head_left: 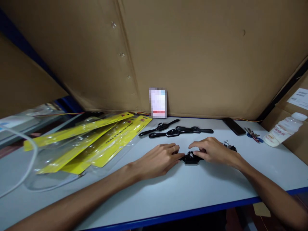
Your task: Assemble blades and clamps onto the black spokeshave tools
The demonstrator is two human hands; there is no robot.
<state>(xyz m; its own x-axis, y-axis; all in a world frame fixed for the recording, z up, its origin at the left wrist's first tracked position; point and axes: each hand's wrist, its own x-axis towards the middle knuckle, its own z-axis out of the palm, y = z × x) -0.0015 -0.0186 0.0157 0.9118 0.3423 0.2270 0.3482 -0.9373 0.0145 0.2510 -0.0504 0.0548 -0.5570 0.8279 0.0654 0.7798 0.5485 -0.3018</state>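
Black tool [191,158]: one, dark metal, squat middle body with a small bright screw on top, slim handles running out to either side under my hands. It lies flat on the desk [154,192], midway along, between the near edge and the back edge.

My left hand [160,158]: palm down on the desk, fingers loosely curled over the tool's left handle, fingertips touching the body. Grip resting on it; I cannot tell whether it is clamped.

My right hand [213,150]: palm down, fingers arched over the right handle and the body. Grip laid over the tool, likewise not clearly clamped.

Spare tools [176,131]: three of the same black, two-handled shape, lying crossed together towards the back edge, apart from my hands.

Small metal parts [228,146]: dark and silvery, just beyond my right hand; too small to count.

Packs [96,141]: clear glossy plastic sleeves with yellow card inserts, several overlapping at the left side of the desk.

Phone [234,126]: one, black, flat, near the back right corner.

Keys [253,134]: one bunch with blue tags, beside the phone.

Bottle [284,128]: one, white plastic, lying tilted at the right edge.

Card [158,102]: one, propped at the back edge against the cardboard wall [192,57], brown and matt.
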